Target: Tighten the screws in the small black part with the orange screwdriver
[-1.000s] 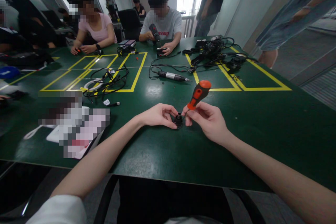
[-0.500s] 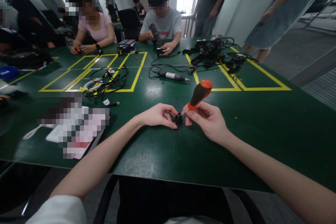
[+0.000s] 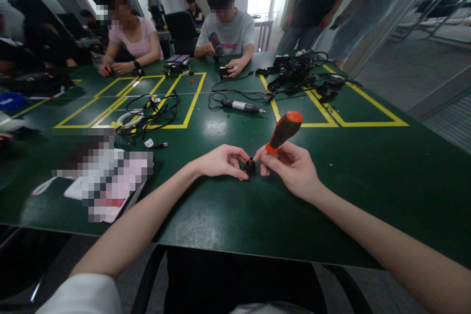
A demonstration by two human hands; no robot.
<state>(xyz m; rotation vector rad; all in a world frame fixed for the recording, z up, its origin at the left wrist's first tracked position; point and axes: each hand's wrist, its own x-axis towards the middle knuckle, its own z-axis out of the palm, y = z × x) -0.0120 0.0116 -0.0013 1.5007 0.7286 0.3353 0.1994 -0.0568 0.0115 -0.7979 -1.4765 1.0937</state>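
A small round black part (image 3: pixel 250 169) stands upright on the green table, narrower at its top. My left hand (image 3: pixel 225 162) grips it from the left between thumb and fingers. In my right hand (image 3: pixel 290 167) is a screwdriver (image 3: pixel 286 130) with a black and orange handle, its handle tilted up to the right. The fingers close around the lower end of the handle, and the shaft is hidden by them. My right fingertips are close to the top of the black part; I cannot tell whether they touch it.
Beyond my hands lies a corded electric screwdriver (image 3: pixel 243 106). Coiled cables (image 3: pixel 150 113) are at the left, and a heap of black cables (image 3: pixel 300 71) at the back right. Blurred flat items (image 3: pixel 121 186) lie by my left forearm. A co-worker (image 3: pixel 226 29) across the table holds a power drill (image 3: pixel 217 45).
The screwdriver handle has tilted slightly further to the right in my right hand. My left hand stays on the black part. People standing at the back right have shifted.
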